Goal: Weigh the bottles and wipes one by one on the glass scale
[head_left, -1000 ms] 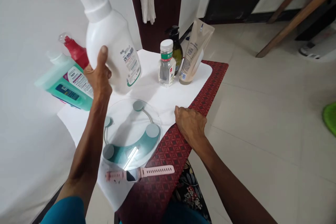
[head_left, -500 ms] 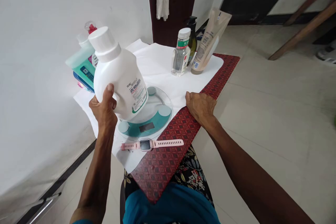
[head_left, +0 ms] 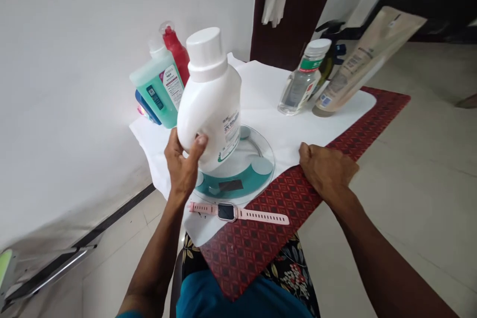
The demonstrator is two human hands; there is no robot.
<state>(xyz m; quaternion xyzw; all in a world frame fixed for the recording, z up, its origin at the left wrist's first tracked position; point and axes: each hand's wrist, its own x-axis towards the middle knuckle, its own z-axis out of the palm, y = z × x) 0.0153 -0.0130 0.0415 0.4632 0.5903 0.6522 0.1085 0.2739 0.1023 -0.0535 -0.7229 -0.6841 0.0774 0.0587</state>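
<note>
My left hand (head_left: 182,161) grips a big white detergent bottle (head_left: 210,97) by its handle side, holding it nearly upright with its base on or just above a round glass scale (head_left: 257,171) with teal pads. My right hand (head_left: 324,171) rests flat, fingers curled, on the edge where the white cloth (head_left: 268,89) meets the red patterned mat (head_left: 283,198). It holds nothing. A pink smartwatch (head_left: 233,212) lies stretched out just in front of the scale.
Behind the scale on the left stand a teal liquid bottle (head_left: 158,87) and a red bottle (head_left: 177,52) against the white wall. At the back right are a clear bottle with a white cap (head_left: 301,79), a dark pump bottle (head_left: 330,54) and a leaning beige pouch (head_left: 357,62).
My left hand has brought the white bottle down from high above the table to the scale and turned it upright. My right hand has stayed on the mat's edge. The camera shifted.
</note>
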